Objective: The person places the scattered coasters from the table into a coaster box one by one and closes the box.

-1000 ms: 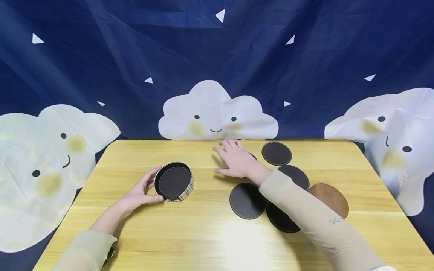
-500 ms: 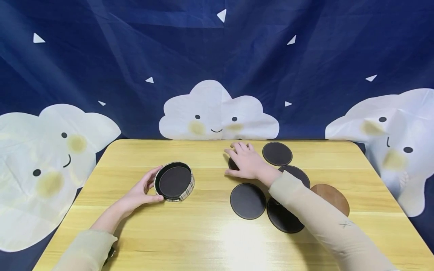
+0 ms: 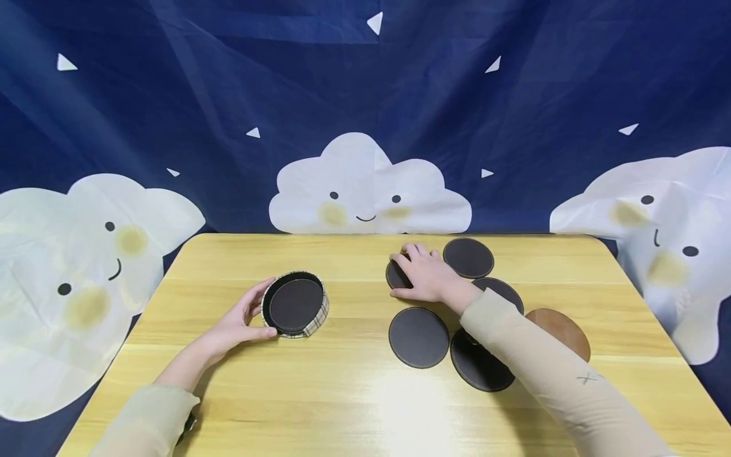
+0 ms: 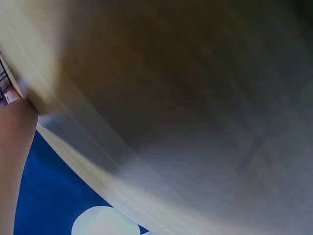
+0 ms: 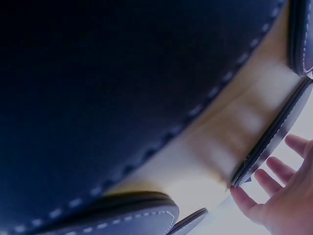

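Beige sleeve [image 3: 531,352] bears X-mark [image 3: 588,378]; right fingers [image 3: 408,294] touch disc [image 3: 395,274].

Head view: from above the near side, facing forward and down; takes in most of the tabletop [image 3: 285,387], both hands' grips, left [image 3: 237,322] and right [image 3: 427,278], and the backdrop [image 3: 434,95] behind. Left wrist: low, very close to the wood, strongly rolled; much of it blurred and shadowed. Backdrop at lower left; plaid-sided holder [image 4: 4,81] cut by the left edge, shared with head. Right wrist: skims low, tilted; one dark stitched disc [image 5: 107,88] looms nearest. Shares right grip and dark discs with head.
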A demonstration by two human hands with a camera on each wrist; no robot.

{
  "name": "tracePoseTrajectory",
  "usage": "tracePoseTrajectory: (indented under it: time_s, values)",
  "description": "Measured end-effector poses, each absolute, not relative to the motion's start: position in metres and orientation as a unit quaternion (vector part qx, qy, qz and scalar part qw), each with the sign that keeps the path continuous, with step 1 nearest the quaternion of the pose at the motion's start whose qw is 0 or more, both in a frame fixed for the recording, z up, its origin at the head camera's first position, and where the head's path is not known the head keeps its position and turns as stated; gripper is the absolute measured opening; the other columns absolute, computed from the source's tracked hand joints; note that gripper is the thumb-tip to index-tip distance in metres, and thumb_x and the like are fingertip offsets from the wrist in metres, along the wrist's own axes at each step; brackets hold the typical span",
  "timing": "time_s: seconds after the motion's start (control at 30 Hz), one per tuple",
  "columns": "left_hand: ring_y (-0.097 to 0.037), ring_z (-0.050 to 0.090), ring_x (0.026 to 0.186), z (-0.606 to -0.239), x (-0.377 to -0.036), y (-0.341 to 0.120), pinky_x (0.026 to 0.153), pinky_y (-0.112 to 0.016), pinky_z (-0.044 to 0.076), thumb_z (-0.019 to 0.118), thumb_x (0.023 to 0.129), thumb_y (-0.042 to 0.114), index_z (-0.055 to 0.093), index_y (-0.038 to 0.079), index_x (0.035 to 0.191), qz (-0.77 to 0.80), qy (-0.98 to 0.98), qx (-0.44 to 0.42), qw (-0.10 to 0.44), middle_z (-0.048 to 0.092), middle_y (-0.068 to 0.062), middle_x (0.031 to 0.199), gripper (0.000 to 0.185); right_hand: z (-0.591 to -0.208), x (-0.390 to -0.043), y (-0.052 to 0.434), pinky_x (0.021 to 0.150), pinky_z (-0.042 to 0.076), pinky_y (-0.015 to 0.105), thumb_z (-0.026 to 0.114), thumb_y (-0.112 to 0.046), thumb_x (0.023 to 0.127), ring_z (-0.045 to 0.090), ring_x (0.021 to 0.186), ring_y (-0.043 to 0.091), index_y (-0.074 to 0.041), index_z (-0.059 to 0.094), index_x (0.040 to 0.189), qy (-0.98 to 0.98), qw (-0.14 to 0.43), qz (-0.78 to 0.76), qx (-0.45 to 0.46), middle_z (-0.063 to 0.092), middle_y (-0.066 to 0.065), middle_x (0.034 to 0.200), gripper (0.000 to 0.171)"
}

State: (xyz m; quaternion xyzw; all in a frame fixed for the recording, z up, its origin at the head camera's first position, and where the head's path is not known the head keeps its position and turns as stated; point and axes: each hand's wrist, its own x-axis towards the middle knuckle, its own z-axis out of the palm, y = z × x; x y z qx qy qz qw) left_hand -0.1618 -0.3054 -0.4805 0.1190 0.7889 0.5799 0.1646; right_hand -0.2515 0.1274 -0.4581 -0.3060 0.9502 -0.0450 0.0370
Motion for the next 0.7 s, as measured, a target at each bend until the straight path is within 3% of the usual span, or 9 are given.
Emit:
tracePoseTrajectory:
  time_s: [0.5,0.7]
  values:
    - [0.01,0.046,0.13,-0.4811,-0.164,-0.3042,0.104,-0.003,0.03,0.086,0.087,0.007,0.021,0.012,0.17,0.584,0.786,0.121,0.163,0.033,-0.025,0.166,0.105,-0.4559,-0.2541,0.1244,0.103,0.044,0.061,0.075,-0.057,0.091,0.048,0.137,0.04,-0.014,0.055,0.15,0.952,0.055,-0.039,-0.299,0.05,0.02,0.146,0.076]
    - [0.008,0.046,0.13,-0.4817,-0.1632,-0.3051,0.104,-0.004,0.031,0.086,0.087,0.006,0.021,0.012,0.17,0.584,0.786,0.122,0.164,0.032,-0.025,0.166,0.105,-0.4539,-0.2525,0.1219,0.098,0.046,0.059,0.076,-0.056,0.087,0.049,0.132,0.039,-0.015,0.058,0.146,0.95,0.043,-0.035,-0.308,0.052,0.019,0.141,0.074]
